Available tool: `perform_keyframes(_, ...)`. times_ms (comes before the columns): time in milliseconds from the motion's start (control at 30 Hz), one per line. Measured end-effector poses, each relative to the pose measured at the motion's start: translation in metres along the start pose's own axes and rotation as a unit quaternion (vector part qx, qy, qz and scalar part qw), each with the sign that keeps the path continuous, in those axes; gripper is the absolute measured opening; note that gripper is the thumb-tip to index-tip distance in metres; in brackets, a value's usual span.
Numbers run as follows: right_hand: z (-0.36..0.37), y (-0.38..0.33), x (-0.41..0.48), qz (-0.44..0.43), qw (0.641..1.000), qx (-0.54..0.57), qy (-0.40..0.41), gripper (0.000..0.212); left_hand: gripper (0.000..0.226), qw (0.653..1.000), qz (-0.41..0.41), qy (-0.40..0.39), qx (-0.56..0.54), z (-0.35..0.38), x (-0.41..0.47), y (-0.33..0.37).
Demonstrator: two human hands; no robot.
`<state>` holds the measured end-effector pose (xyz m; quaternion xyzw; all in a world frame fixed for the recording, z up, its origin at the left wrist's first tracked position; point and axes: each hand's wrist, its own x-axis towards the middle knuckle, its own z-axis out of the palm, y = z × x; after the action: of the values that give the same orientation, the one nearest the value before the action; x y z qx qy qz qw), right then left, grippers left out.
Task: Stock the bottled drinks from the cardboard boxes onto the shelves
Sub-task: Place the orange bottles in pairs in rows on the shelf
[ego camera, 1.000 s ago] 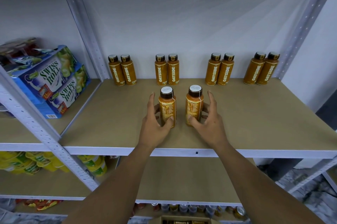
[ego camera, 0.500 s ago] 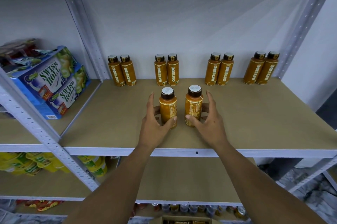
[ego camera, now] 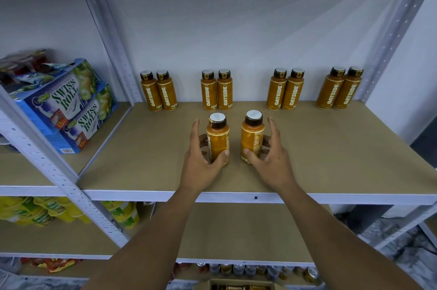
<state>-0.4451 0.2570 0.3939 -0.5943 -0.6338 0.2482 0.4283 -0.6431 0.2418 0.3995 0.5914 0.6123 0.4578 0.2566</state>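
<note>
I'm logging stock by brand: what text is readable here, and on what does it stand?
"OATSIDE": down each of the eight back bottles.
"SWISS ROLL": on both blue boxes.
Fine print on the left front bottle and right front bottle: too small to read.
Print on the cans and yellow packs below: blurred, unreadable.

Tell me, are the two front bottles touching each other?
Apart. The head view shows a strip of bare shelf between the left front bottle and the right front bottle.
</note>
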Motion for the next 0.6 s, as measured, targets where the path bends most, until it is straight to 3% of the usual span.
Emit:
perform_keyframes(200,0.0000,-0.0031,0.0009,-0.005,1.000,-0.006,0.001,0.119,0.108,1.000,-0.003,-0.005,-0.003,0.0004,-0.0012,0.0010)
perform_keyframes(367,0.0006,-0.0011,0.0019,-0.004,1.000,-0.023,-0.004,0.110,0.107,1.000,-0.005,-0.002,-0.005,0.0001,-0.0007,0.0015)
perform_keyframes(600,0.0003,-0.0032,0.0007,-0.004,1.000,-0.017,0.005,0.116,0.107,1.000,-0.005,0.002,-0.006,-0.0007,-0.0010,0.0024)
